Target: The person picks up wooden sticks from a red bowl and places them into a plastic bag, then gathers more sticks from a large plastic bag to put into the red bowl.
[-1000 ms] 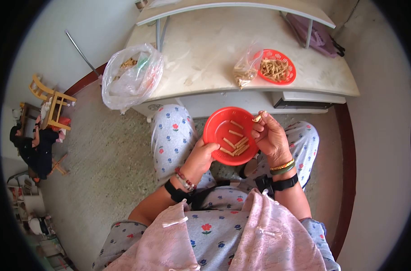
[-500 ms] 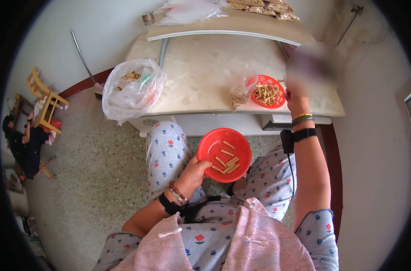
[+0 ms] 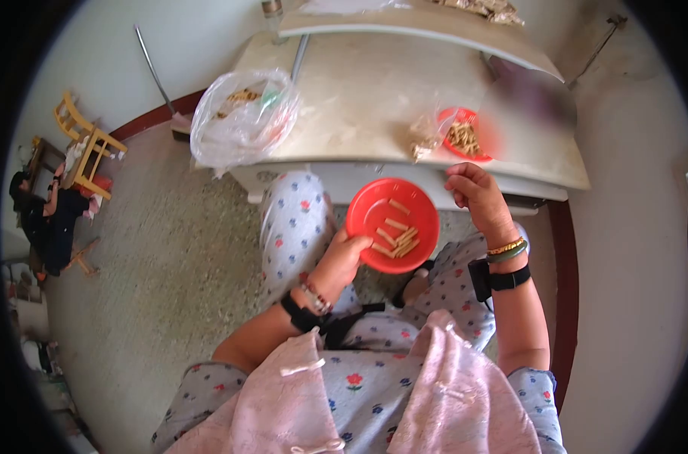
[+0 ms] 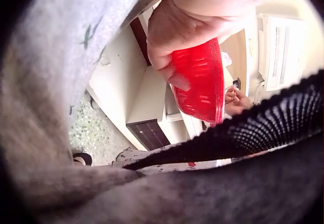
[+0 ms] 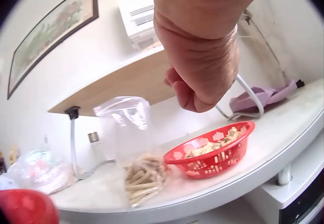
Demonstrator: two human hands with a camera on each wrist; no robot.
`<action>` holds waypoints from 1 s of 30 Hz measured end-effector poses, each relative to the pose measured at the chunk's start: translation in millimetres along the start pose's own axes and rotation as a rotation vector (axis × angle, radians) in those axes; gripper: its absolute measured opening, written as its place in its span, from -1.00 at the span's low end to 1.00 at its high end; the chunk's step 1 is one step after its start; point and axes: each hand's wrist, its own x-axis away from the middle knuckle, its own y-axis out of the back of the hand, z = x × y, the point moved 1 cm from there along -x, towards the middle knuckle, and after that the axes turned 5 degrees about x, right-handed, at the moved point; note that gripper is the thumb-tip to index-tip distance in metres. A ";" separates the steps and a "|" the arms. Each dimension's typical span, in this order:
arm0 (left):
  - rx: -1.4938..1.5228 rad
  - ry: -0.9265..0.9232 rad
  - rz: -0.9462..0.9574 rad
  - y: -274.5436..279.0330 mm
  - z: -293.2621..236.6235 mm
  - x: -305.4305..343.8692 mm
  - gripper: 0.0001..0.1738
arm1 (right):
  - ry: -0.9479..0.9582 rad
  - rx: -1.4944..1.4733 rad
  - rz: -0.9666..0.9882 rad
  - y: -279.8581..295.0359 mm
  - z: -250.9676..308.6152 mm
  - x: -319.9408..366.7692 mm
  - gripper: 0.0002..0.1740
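My left hand (image 3: 339, 261) grips the near-left rim of a round red plastic bowl (image 3: 365, 204), its thumb over the edge. The left wrist view shows fingers under the bowl's ribbed side (image 4: 200, 82). Several short tan sticks (image 3: 396, 224) lie in the bowl. To the bowl's right, my right hand (image 3: 480, 198) is raised in front of the table edge, fingers curled and nothing visible in them. In the right wrist view, that hand (image 5: 202, 57) is above and in front of a red slotted basket (image 5: 212, 167) of similar, more crooked sticks (image 5: 215, 147).
Beside the basket stands a clear bag of sticks (image 5: 144, 178). A large clear plastic bag (image 3: 242, 121) sits at the left of the table (image 3: 359, 98). A raised shelf (image 3: 427, 30) spans the back. Far left, a person (image 3: 45, 216) sits near a wooden chair (image 3: 90, 155).
My right hand held a small piece over the bowl, reached to the basket's right side, then drew back toward me. The left hand keeps holding the bowl; its sticks look unchanged.
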 end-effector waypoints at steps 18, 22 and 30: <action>-0.452 -0.135 -0.032 -41.0 -15.9 -17.6 -0.44 | 0.617 1.353 -0.110 -64.3 -49.4 15.1 -0.85; -0.409 -0.099 0.028 -50.3 -24.0 -42.5 -0.43 | 0.641 1.213 -0.199 -49.0 -37.8 11.5 -0.85; -0.288 0.047 0.153 -42.9 -30.5 -68.9 -0.48 | 0.372 0.629 -0.228 -33.6 -18.3 17.0 -0.87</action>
